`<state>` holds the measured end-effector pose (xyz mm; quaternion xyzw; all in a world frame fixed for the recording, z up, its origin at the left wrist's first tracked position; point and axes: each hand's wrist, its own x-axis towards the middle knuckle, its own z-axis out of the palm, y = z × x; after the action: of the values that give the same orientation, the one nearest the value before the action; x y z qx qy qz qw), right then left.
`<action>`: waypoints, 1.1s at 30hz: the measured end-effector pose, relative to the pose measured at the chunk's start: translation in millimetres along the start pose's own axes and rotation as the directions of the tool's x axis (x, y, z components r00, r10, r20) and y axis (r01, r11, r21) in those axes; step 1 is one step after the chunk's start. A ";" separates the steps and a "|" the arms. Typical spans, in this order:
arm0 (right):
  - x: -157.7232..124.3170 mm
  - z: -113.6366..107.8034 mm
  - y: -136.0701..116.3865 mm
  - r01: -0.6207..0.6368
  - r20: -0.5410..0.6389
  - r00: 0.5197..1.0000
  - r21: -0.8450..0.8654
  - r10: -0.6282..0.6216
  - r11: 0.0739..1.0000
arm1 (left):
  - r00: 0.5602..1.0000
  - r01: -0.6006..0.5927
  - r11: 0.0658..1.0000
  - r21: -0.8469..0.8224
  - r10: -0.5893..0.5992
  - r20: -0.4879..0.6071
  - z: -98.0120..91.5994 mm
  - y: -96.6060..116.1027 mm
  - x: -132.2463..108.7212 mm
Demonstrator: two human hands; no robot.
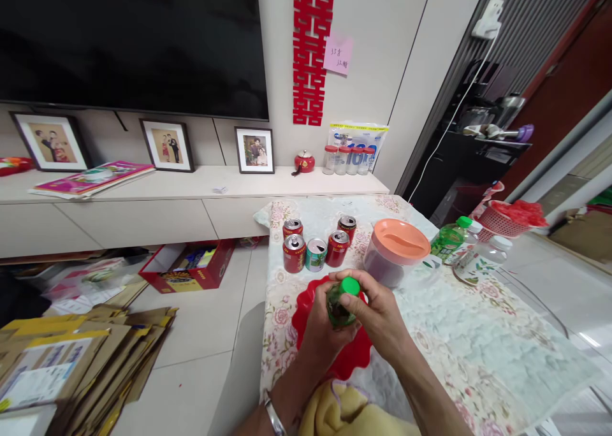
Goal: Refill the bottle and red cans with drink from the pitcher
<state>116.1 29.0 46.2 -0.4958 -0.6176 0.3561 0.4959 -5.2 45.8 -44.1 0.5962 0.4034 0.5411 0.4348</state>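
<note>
Above a red scalloped plate [306,296], both hands are on a small green bottle [336,310] with a bright green cap [350,286]. My left hand [321,334] is wrapped round the bottle's body from the left. On the other side, my right hand [377,305] curls about the bottle's top, its thumb by the cap. The cap is on the bottle. A yellow cloth [339,410] lies just below the hands. Behind the plate stand several opened drink cans, among them a red can [294,254] and a teal can [316,255].
Right of the cans sits a tub with an orange lid [400,239]. Plastic bottles [452,238] stand at the table's right side, near a pink basket [502,219]. The flowered tablecloth [459,321] covers the table. Flattened cardboard [119,353] and a red box [191,270] are on the floor left.
</note>
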 end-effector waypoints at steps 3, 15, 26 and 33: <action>-4.6 8.9 0.9 -0.014 -0.109 0.994 -0.048 0.009 0.999 | 1.000 -0.011 0.999 0.040 0.011 -0.003 -1.8 7.4 -0.7; -11.3 22.6 1.1 -0.031 -0.261 0.965 -0.115 0.000 0.993 | 0.999 -0.014 0.996 0.083 0.011 0.040 -3.4 0.5 -4.7; -15.5 26.4 4.8 -0.028 -0.315 0.949 -0.106 -0.007 0.994 | 0.997 -0.076 0.994 0.084 0.075 0.008 -2.1 -2.7 -3.6; -16.3 26.2 5.1 -0.021 -0.323 0.946 -0.113 -0.016 0.993 | 0.998 -0.069 0.997 0.041 0.068 0.018 -2.0 0.2 -3.7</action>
<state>92.4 16.0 30.5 -0.5759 -0.5470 0.2346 0.5605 -7.5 42.4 -44.9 0.6231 0.3903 0.5422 0.4067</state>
